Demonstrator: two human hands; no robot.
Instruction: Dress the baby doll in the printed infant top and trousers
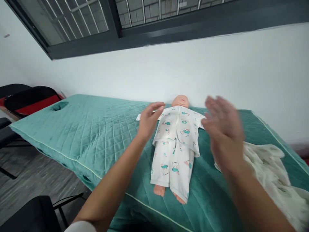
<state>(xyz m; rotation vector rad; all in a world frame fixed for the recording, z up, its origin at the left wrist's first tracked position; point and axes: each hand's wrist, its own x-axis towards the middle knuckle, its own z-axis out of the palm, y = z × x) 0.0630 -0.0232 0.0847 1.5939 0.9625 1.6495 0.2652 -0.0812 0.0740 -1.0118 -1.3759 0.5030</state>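
A baby doll (182, 101) lies on its back on the green quilted bed cover, its head toward the wall. It wears a white printed pajama top (178, 124) and matching pants (172, 161), with both bare feet showing below the cuffs. My left hand (150, 118) is near the sleeve on the left, partly covering it, with thumb and fingers apart and nothing visible between them. On the other side, my right hand (224, 129) is raised beside the opposite sleeve, fingers stretched out and blurred by motion. It appears to hold nothing.
A crumpled white patterned cloth (270, 170) lies on the bed at the right, partly behind my right forearm. The green bed cover (96, 135) has a hole toward its left end. Black and red chairs (33, 100) stand at the left, under a barred window (79, 19).
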